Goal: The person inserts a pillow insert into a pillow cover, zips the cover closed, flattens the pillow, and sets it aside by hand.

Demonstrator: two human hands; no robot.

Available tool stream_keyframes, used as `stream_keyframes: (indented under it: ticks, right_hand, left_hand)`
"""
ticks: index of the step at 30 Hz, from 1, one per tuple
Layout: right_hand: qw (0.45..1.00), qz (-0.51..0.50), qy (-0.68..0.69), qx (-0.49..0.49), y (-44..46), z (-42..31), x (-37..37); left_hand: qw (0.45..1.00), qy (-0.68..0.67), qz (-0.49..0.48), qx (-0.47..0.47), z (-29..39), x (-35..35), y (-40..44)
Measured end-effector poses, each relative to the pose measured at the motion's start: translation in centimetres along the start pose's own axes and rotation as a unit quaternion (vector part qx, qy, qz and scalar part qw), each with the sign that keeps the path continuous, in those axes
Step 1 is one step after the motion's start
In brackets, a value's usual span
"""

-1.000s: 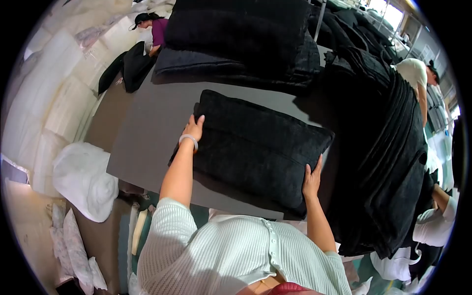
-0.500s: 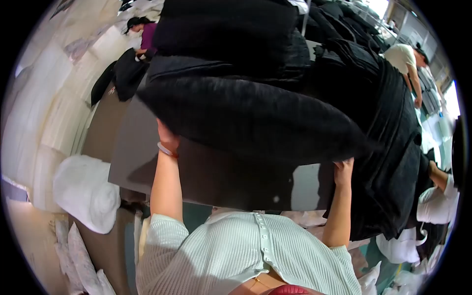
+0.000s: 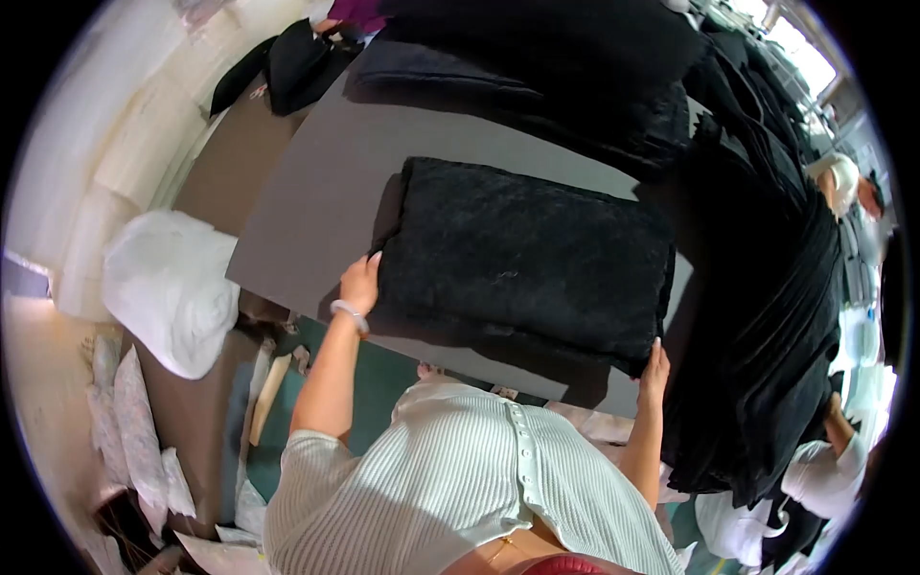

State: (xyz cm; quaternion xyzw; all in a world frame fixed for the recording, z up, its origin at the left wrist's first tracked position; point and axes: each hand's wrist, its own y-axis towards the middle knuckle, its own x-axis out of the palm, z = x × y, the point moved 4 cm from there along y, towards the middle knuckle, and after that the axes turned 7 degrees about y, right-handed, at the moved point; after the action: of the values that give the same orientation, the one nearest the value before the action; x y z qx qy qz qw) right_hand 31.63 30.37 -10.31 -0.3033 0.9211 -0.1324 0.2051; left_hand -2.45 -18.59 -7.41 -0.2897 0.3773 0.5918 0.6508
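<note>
A rectangular black plush cushion [image 3: 522, 259] lies before me, broad face up, over the grey tabletop [image 3: 316, 192]. At its near left corner my left hand [image 3: 360, 286] is closed on the edge, fingertips against the side. My right hand [image 3: 655, 369] grips the near right corner, its fingers partly hidden behind the edge. Whether the cushion's underside rests fully on the table I cannot tell. Beyond it stands a stack of black cushions [image 3: 537, 48].
Black fabric [image 3: 757, 287] hangs in a large heap at the right. White batting [image 3: 172, 287] bulges beside the table's left edge. A co-worker's purple sleeve [image 3: 356, 13] shows near black cloth [image 3: 299, 62] at the far left. Other people work at the right.
The cushion, tilted up and blurred before, has come down flat above the table, its broad face now showing. Both hands moved with it. My view has shifted and turned.
</note>
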Motion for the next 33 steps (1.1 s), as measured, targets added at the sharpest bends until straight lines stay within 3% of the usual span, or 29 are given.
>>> stream_keyframes:
  ticks: [1,2,4,6,8,9,12,13,14,16,17,18,20,23,24,26,29,33]
  right_hand:
    - [0.995,0.093,0.037,-0.003,-1.9,-2.5,0.7]
    - [0.965,0.085,0.21,-0.129,-1.2,-1.7,0.8]
    - [0.941,0.129,0.244,-0.193,-4.4,-3.2,0.8]
    - [0.971,0.134,0.078,-0.183,-5.4,-0.1,-0.2]
    - [0.977,0.177,0.003,-0.121,-4.8,7.8,-0.6]
    - [0.98,0.134,-0.092,-0.114,-4.8,9.1,-0.6]
    - [0.985,0.066,0.023,-0.157,-1.7,12.8,-4.4]
    - [0.985,0.043,0.088,-0.144,-1.2,10.7,-5.1]
    - [0.972,0.034,0.119,-0.198,-0.6,8.2,-5.1]
    - [0.98,0.086,0.16,-0.085,-1.0,0.0,-2.8]
    - [0.984,0.07,0.152,-0.063,0.1,-2.3,-1.9]
    - [0.984,0.133,0.113,-0.018,-0.7,-6.1,0.5]
    - [0.996,0.023,0.092,-0.002,2.3,-8.2,2.8]
    - [0.996,0.073,0.04,-0.038,7.2,-6.7,3.4]
    - [0.995,0.089,0.021,-0.042,8.1,-6.0,3.2]
    - [0.975,0.168,-0.077,-0.125,8.5,-5.4,3.0]
    - [0.968,0.195,-0.117,-0.11,8.7,-2.8,2.6]
    - [0.948,0.24,-0.131,-0.165,7.9,-1.9,3.2]
  left_hand:
    - [0.998,-0.043,0.029,-0.02,1.6,-0.6,-0.6]
    - [0.994,-0.085,0.058,-0.038,2.9,-1.8,-1.1]
    - [0.99,-0.105,0.076,-0.053,3.0,-3.6,-2.1]
    - [0.986,-0.125,0.09,-0.07,1.0,-2.7,-3.2]
    - [0.99,-0.014,0.056,-0.127,-3.6,0.7,-4.1]
    - [0.987,0.028,0.014,-0.156,-4.1,1.1,-4.6]
    - [0.985,0.082,-0.048,-0.144,-4.1,0.0,-4.2]
    - [0.985,0.097,-0.022,-0.139,-3.0,-1.1,-3.5]
    - [0.991,0.083,0.014,-0.107,-1.5,-2.4,-2.5]
    - [0.995,0.045,0.064,-0.059,2.6,-3.9,-0.3]
    - [0.997,0.039,0.052,-0.051,4.1,-2.9,0.7]
    - [0.998,0.035,0.039,-0.044,5.5,-2.1,1.5]
    - [0.996,0.074,-0.02,-0.045,5.4,1.0,2.8]
    - [0.989,-0.013,-0.106,-0.104,0.5,3.7,5.2]
    - [0.997,0.032,-0.056,-0.048,-3.1,6.6,5.9]
    - [0.998,0.04,-0.036,-0.03,-2.0,5.9,4.9]
    - [0.998,-0.023,0.01,-0.051,-1.0,4.9,4.7]
    - [0.997,0.055,0.049,-0.026,0.6,3.7,4.3]
